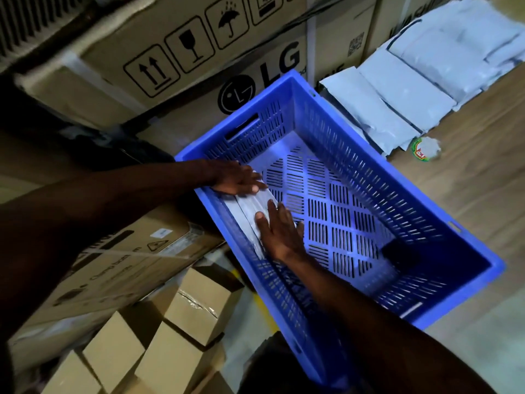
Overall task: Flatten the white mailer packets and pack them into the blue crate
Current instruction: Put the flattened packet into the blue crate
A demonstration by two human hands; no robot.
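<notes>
Head view: the blue crate (369,177) sits on the floor against a carton printed "LG" (216,61). Inside, along its left wall, white mailer packets (250,206) stand on edge, long axis parallel to that wall. Left hand (235,177) and right hand (279,228) press them with flat, straight fingers. Most of the crate's floor stays free; more packets (403,81) lie beyond its far corner.

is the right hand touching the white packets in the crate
Touching. The head view shows the right hand lying with straight fingers flat on the white mailer packets stacked against the blue crate wall, no gap visible.
</notes>
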